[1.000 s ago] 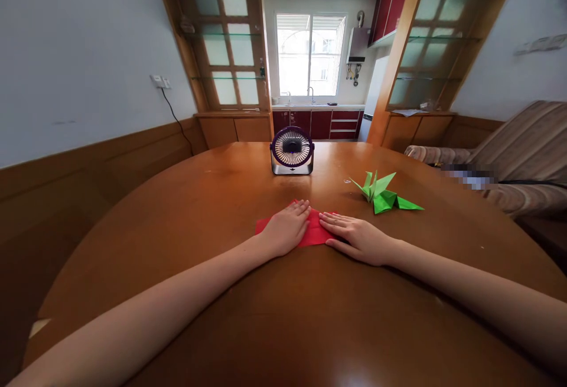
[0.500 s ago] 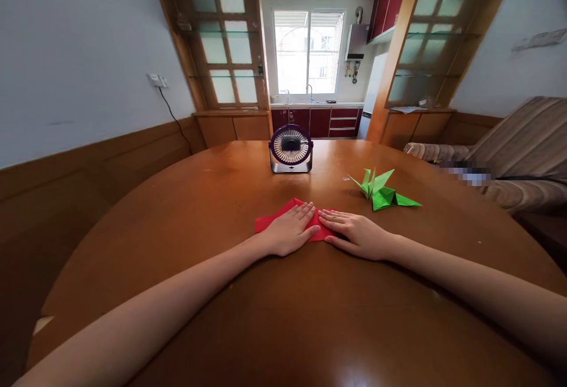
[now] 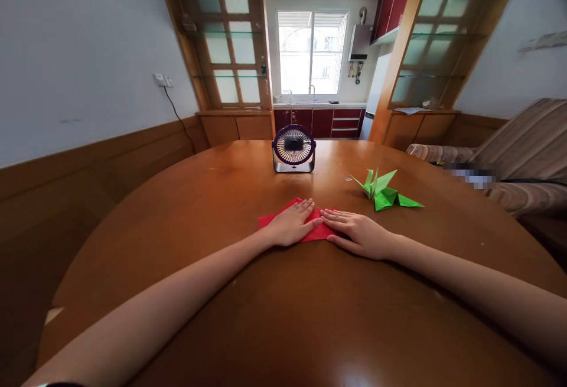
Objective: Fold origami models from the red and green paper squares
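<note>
A folded red paper [image 3: 271,220] lies flat on the round wooden table [image 3: 186,210]. My left hand [image 3: 290,224] rests palm down on its middle, fingers stretched forward. Beside it, my right hand [image 3: 359,234] presses flat on the paper's right part, fingers pointing left toward the left hand. Both hands cover most of the sheet; only its left corner and a strip between the hands show. Neither hand grips anything.
A green origami crane [image 3: 383,193] sits on the table to the right, beyond my right hand. A small purple desk fan [image 3: 293,149] stands at the table's far side. A striped sofa [image 3: 522,156] is at the right, wood-panelled walls at the left.
Both hands stay flat on the red paper. My left hand has slid slightly along the sheet, and a pointed top edge of the paper now shows beyond its fingers.
</note>
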`<action>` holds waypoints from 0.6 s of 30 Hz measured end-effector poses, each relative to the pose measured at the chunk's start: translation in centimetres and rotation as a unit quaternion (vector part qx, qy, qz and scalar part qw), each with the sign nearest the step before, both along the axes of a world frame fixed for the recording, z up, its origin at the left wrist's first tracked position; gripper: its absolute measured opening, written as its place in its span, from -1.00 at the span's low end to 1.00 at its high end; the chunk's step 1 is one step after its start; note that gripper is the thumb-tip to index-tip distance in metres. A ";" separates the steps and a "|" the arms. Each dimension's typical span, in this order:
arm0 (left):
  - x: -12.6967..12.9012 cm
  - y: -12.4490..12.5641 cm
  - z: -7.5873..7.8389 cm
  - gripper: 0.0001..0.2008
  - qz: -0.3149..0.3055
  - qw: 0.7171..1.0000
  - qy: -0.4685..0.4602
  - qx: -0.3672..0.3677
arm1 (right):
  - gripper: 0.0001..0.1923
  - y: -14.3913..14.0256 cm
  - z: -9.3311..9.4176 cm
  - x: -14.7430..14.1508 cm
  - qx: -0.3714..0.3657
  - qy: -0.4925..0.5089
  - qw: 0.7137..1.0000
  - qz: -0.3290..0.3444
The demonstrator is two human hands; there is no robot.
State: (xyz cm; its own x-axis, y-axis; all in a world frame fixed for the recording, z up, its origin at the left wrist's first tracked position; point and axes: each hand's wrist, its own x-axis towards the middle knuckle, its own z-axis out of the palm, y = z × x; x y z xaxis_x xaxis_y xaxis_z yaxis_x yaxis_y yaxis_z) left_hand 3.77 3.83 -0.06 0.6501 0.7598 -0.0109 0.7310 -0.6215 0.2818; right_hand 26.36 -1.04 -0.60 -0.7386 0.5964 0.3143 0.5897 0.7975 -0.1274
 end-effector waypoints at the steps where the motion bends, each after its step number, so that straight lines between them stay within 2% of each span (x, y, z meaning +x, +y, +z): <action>1: 0.0 0.2 -0.1 -0.19 0.013 1.000 0.002 0.009 | -0.47 0.0 0.0 0.0 0.003 0.001 1.000 0.001; 4: -0.2 0.7 -0.2 -0.20 0.046 0.999 0.011 0.027 | -0.47 0.0 0.0 0.0 0.012 -0.002 1.000 0.000; 9: -0.2 1.0 -0.4 -0.24 0.047 0.998 0.016 0.048 | -0.47 0.0 0.0 0.0 0.014 -0.007 1.000 0.003; 13: -0.1 1.7 -1.0 -0.20 0.055 0.996 0.013 0.069 | -0.47 0.0 0.1 -0.1 0.014 -0.012 1.000 0.000; 16: -0.5 2.4 -1.0 -0.19 0.052 0.997 -0.017 0.055 | -0.47 -0.1 0.2 -0.2 0.016 -0.015 1.000 0.001; 18: -0.9 2.8 -0.4 -0.26 0.058 0.995 -0.057 0.055 | -0.46 -0.1 0.2 -0.2 0.019 -0.027 0.999 -0.003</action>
